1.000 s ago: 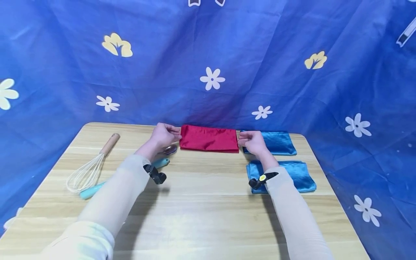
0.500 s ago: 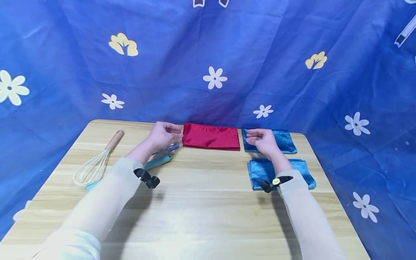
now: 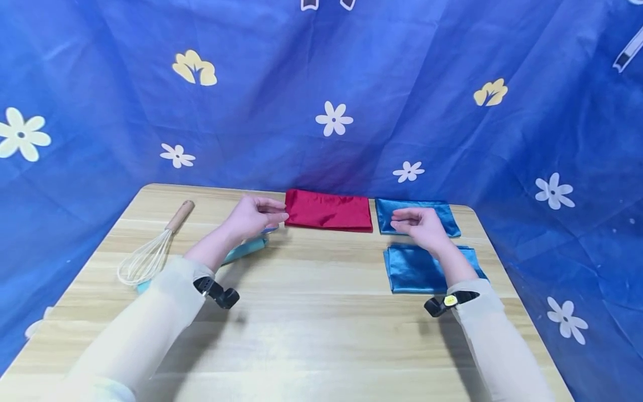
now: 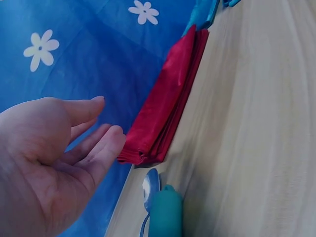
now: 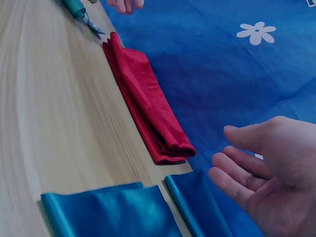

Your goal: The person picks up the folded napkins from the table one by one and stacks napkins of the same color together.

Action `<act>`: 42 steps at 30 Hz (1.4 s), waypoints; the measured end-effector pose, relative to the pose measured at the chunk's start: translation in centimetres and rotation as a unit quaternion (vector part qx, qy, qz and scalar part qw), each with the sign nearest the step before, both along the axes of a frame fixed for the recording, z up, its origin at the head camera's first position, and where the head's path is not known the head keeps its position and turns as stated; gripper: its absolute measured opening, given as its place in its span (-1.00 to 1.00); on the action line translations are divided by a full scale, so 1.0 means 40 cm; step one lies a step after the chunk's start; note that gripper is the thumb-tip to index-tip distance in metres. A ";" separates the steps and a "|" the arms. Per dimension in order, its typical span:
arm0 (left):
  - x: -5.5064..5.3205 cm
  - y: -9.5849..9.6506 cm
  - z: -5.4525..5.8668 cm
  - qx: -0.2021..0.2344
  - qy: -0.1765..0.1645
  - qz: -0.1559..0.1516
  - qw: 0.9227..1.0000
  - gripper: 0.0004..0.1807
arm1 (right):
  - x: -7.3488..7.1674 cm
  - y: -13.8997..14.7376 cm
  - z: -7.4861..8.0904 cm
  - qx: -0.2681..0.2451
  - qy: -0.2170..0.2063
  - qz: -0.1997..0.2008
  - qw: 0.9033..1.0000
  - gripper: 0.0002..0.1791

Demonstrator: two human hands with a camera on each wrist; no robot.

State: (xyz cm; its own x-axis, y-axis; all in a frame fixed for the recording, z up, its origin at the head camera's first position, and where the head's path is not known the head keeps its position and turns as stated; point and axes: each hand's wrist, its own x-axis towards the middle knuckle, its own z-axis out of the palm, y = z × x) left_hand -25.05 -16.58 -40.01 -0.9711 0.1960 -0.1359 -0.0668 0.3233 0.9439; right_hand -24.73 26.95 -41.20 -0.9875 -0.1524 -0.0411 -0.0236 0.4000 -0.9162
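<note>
A folded red satin cloth [image 3: 329, 210] lies flat along the table's back edge. My left hand [image 3: 253, 216] hovers by its left end, fingers loosely extended and holding nothing; the left wrist view shows the palm and fingers [image 4: 106, 148] apart from the cloth. Over the rear folded blue cloth [image 3: 444, 218] is my right hand [image 3: 424, 226], its fingers relaxed, nothing between them. A second folded blue cloth [image 3: 414, 271] lies nearer me, partly behind the right forearm. Below the left hand are a spoon [image 4: 151, 190] and a teal handle [image 4: 166, 212], both partly hidden.
A whisk [image 3: 153, 251] with a wooden handle lies at the table's left. Another teal piece [image 3: 143, 287] shows beside its wires, mostly covered by the left sleeve. The wooden table [image 3: 311, 318] meets a blue patterned curtain [image 3: 281, 111] at its back.
My right hand has moved from the red cloth's right end to the right, over the rear blue cloth. The left hand has drawn back slightly toward me. The cloths look unchanged.
</note>
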 end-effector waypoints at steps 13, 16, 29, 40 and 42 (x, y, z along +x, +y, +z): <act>0.060 0.035 -0.024 0.007 0.005 -0.047 0.999 -0.45 | 0.065 0.095 -0.013 0.003 0.003 0.008 1.000 -0.55; 0.067 0.043 -0.035 0.025 -0.004 -0.050 0.998 -0.45 | 0.073 0.124 -0.020 0.014 0.006 0.006 1.000 -0.51; 0.080 0.109 -0.071 0.100 -0.037 -0.050 0.993 -0.47 | 0.120 0.239 -0.021 0.030 0.013 -0.021 0.999 -0.47; 0.087 0.188 -0.074 0.094 -0.025 -0.056 0.994 -0.51 | 0.146 0.319 -0.039 0.047 0.013 -0.050 0.998 -0.40; 0.089 0.206 -0.079 0.102 -0.027 -0.061 0.993 -0.53 | 0.154 0.335 -0.040 0.048 0.014 -0.056 0.997 -0.41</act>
